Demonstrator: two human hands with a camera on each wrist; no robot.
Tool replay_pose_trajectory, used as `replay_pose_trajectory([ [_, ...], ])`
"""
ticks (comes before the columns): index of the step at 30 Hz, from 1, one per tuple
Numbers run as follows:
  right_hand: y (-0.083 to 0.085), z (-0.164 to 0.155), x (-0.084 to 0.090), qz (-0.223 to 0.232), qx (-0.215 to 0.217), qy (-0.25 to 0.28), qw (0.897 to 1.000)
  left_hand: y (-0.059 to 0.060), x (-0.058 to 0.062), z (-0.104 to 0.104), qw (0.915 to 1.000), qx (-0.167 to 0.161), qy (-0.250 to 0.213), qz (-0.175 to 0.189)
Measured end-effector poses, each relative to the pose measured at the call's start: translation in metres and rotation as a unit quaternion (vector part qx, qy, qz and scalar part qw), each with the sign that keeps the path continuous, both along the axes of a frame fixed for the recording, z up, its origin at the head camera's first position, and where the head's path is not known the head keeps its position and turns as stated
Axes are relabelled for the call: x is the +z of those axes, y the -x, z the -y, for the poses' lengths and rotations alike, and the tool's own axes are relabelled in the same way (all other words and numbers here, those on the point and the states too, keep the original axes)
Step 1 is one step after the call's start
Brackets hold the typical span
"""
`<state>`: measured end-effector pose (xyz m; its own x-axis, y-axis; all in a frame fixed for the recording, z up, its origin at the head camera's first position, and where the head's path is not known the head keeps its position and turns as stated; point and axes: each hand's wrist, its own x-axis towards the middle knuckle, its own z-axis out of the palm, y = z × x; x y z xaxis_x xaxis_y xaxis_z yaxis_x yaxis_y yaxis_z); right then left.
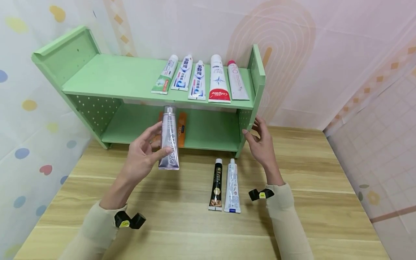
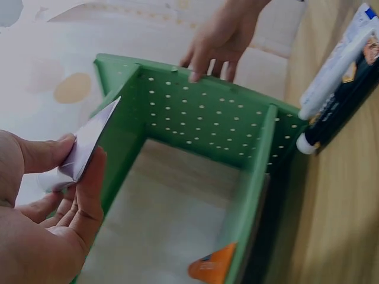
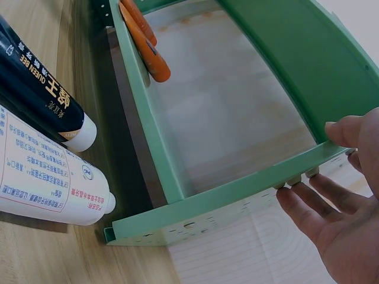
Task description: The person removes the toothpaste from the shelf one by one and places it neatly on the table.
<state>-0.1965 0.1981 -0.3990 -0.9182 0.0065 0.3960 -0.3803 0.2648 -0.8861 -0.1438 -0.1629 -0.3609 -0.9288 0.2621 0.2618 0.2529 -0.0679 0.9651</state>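
Head view: our left hand [image 1: 139,157] pinches a silver tube [image 1: 169,139] upright in front of the green shelf [image 1: 130,77], while our right hand [image 1: 261,142], fingers loose, touches the shelf's right side panel; a black tube [image 1: 216,184] and a white tube [image 1: 232,186] lie on the table [image 1: 308,173]. Left wrist view: thumb and fingers [image 2: 89,183] clamp the silver tube's [image 2: 89,142] flat end. Right wrist view: our right fingertips [image 3: 293,179] rest on the panel edge, holding nothing, an orange tube [image 3: 148,50] inside the shelf [image 3: 278,41].

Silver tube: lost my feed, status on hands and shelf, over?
Left hand pinches silver toothpaste tube, upright before green wooden shelf. Right hand touches shelf's right side panel. Orange tube lies on lower shelf behind.
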Motion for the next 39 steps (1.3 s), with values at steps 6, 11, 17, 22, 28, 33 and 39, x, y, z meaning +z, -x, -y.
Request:
replay_pose_trajectory([
  [6,-0.005,0.004,0.011,0.012,-0.003,-0.002,1.0,0.0,-0.014,-0.007,0.9985,-0.004,0.037,0.04],
  [11,-0.018,0.013,0.033,0.027,-0.001,-0.003,1.0,0.004,-0.028,-0.013,0.9936,-0.012,0.061,0.095],
  [17,-0.017,0.013,0.033,0.024,0.003,-0.002,1.0,0.009,-0.048,-0.018,0.9873,-0.016,0.081,0.136],
  [22,-0.017,0.013,0.033,0.019,0.007,-0.001,1.0,0.007,-0.063,-0.022,0.9832,-0.019,0.099,0.152],
  [28,-0.019,0.013,0.032,0.017,0.007,0.001,1.0,0.003,-0.078,-0.031,0.9791,-0.028,0.102,0.174],
  [33,-0.02,0.013,0.031,0.019,0.004,0.001,1.0,0.0,-0.088,-0.039,0.9754,-0.029,0.108,0.19],
  [39,-0.014,0.009,0.021,0.016,0.006,0.004,1.0,-0.003,-0.098,-0.049,0.9752,-0.031,0.108,0.191],
])
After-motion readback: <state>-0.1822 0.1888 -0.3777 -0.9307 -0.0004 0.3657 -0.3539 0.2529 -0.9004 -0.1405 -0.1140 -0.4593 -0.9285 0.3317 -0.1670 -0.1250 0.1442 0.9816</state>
